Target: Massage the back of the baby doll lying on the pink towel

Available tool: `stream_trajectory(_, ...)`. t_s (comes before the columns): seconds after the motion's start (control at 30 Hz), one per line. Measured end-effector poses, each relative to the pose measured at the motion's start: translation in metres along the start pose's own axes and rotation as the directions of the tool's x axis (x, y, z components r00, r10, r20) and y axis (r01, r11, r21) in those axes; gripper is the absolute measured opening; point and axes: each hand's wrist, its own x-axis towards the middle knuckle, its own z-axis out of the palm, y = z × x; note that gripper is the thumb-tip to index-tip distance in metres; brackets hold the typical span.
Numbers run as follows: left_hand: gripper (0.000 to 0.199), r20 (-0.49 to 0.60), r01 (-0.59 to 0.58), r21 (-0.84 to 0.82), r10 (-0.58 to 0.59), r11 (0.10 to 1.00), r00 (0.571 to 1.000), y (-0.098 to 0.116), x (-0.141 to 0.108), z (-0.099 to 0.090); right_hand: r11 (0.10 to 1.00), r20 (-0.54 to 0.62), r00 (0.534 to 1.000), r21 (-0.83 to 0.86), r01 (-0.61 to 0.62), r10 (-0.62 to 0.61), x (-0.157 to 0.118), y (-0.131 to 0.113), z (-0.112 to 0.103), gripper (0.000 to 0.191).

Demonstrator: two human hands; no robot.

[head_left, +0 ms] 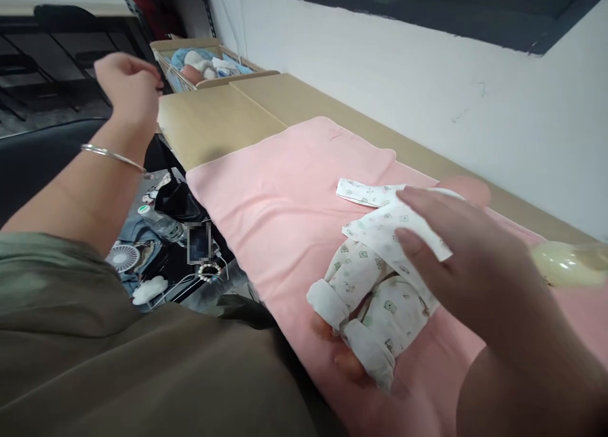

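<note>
A doll in white patterned baby clothes lies on a pink blanket (pixel 285 183), its bare feet toward me. Its white trousers (pixel 399 310) have turned-up cuffs, and the white top (pixel 380 225) has one sleeve stretched to the left. My right hand (pixel 456 253) is flat over the doll's upper body, thumb apart from the fingers, hiding much of it. Beyond that hand shows a blurred, rounded pinkish part. My left hand (pixel 128 85), with a silver bangle on the wrist, is raised away from the doll beyond the blanket's left side. Its fingers are curled in; anything inside them is hidden.
At the table's far end a box (pixel 213 82) holds another doll with blue and white cloths. A shiny pale-yellow rounded thing (pixel 565 263) lies at the right. Below the left edge are a bottle (pixel 161 225), a small white fan (pixel 122 258) and cables. A wall runs along the right.
</note>
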Motion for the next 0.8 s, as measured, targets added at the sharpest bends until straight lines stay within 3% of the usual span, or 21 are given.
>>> stream_trajectory(0.1,0.03,0.046,-0.124,-0.088,0.128,0.988,0.991,0.047,-0.04,0.049,0.991,-0.097,0.987,-0.02,-0.131,0.129,0.003,0.001,-0.035,0.044)
stream_trajectory(0.17,0.021,0.067,-0.26,-0.265,0.287,0.929,0.956,0.07,-0.076,0.079,0.968,-0.158,0.954,0.033,-0.251,0.253,-0.003,0.003,-0.055,0.043)
stream_trajectory(0.23,0.012,0.066,-0.376,-0.488,0.463,0.788,0.884,0.088,-0.113,0.103,0.927,-0.231,0.9,0.151,-0.343,0.37,-0.014,0.007,-0.069,0.042)
stream_trajectory(0.33,0.018,0.267,-0.334,-0.525,0.524,0.783,0.809,0.105,-0.16,0.131,0.848,-0.33,0.786,0.294,-0.441,0.523,-0.032,0.021,-0.079,0.04)
stream_trajectory(0.43,0.014,0.419,-0.181,-0.725,0.634,0.665,0.65,0.117,-0.194,0.163,0.776,-0.401,0.665,0.299,-0.555,0.63,-0.051,0.043,-0.084,0.036)
stream_trajectory(0.53,0.012,0.629,0.032,-0.716,0.625,0.697,0.461,0.13,-0.226,0.198,0.723,-0.481,0.555,0.305,-0.62,0.679,-0.071,0.068,-0.091,0.034)
stream_trajectory(0.63,0.009,0.823,0.304,-0.568,0.531,0.765,0.203,0.15,-0.261,0.232,0.655,-0.576,0.401,0.339,-0.676,0.712,-0.093,0.093,-0.098,0.034)
stream_trajectory(0.7,0.019,0.864,0.479,-0.455,0.503,0.751,0.031,0.166,-0.284,0.254,0.558,-0.602,0.277,0.348,-0.754,0.749,-0.102,0.107,-0.099,0.036)
stream_trajectory(0.73,0.026,0.88,0.552,-0.399,0.476,0.733,0.004,0.174,-0.295,0.264,0.515,-0.601,0.24,0.339,-0.787,0.763,-0.104,0.113,-0.098,0.04)
stream_trajectory(0.77,0.034,0.887,0.605,-0.354,0.462,0.713,-0.025,0.182,-0.305,0.275,0.491,-0.589,0.234,0.322,-0.81,0.773,-0.104,0.119,-0.096,0.045)
stream_trajectory(0.8,0.041,0.888,0.64,-0.325,0.458,0.696,-0.047,0.189,-0.313,0.284,0.489,-0.568,0.259,0.3,-0.819,0.781,-0.102,0.125,-0.093,0.051)
